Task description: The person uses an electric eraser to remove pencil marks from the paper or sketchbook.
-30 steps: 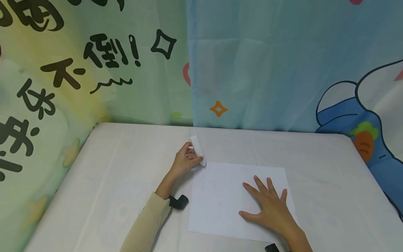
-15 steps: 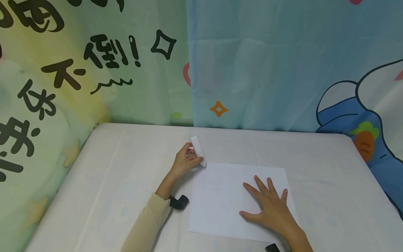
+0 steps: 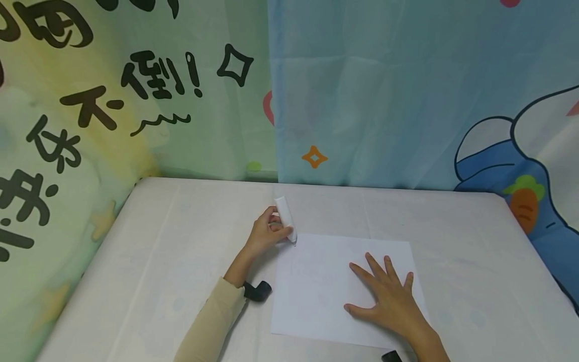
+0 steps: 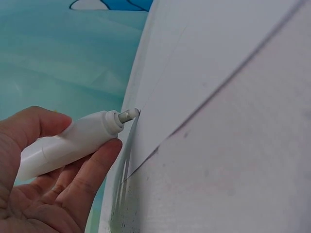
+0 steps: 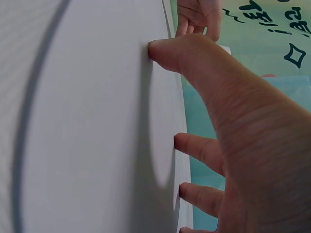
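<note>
My left hand [image 3: 267,232] pinches a thick white pen [image 4: 77,141] between thumb and fingers at the paper's far left corner. The pen leans, and its short metal tip [image 4: 127,115] points down at the sheet, at or very near its surface. A blank-looking white sheet of paper [image 3: 316,281] lies on the table. In the left wrist view a faint thin line runs over it from near the tip. My right hand [image 3: 390,301] rests on the sheet's right part, fingers spread; in the right wrist view its thumb [image 5: 167,53] and fingertips meet the paper.
A white cloth covers the table [image 3: 172,281]. Behind it hang a printed green curtain [image 3: 217,136] and a blue one [image 3: 384,115], close to the far edge. A black wrist mount [image 3: 258,291] sits on the left wrist, beside the paper's left edge.
</note>
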Available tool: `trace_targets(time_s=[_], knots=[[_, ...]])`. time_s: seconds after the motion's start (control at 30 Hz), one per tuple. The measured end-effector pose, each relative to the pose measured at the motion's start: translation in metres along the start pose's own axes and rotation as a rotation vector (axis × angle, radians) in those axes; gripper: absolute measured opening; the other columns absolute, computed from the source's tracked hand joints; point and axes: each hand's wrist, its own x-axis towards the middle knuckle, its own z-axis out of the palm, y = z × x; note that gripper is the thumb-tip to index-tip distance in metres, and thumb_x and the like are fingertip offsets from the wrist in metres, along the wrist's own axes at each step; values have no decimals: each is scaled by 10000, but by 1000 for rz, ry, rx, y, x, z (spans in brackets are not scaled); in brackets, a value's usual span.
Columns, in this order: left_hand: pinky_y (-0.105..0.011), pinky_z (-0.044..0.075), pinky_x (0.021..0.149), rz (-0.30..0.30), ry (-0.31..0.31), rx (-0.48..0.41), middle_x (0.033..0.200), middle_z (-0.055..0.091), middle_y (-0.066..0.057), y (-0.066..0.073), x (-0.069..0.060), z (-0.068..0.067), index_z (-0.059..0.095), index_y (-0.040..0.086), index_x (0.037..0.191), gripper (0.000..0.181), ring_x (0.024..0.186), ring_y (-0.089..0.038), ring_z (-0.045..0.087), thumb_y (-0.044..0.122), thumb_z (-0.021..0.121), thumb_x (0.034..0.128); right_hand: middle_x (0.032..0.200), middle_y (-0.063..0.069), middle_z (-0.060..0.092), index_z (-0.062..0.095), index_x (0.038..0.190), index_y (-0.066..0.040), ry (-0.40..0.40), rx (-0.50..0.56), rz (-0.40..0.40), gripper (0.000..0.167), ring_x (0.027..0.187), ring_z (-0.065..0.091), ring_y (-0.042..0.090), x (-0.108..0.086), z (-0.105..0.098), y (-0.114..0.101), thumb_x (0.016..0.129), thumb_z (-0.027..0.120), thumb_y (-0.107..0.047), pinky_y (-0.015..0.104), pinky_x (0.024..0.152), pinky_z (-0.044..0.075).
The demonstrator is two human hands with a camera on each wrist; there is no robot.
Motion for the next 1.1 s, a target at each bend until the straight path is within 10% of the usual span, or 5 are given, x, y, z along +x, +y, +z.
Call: trace_targets(time_s=[1.1], knots=[[-324, 582, 727, 68, 1, -4, 1048, 600, -250, 0, -1, 1, 454, -69, 1247, 439, 875, -332, 688, -35, 652, 856, 1536, 202, 333, 514, 1409, -210, -11, -1, 2, 833, 1391, 174, 563, -1, -1, -1, 716, 748, -608, 854, 939, 56]])
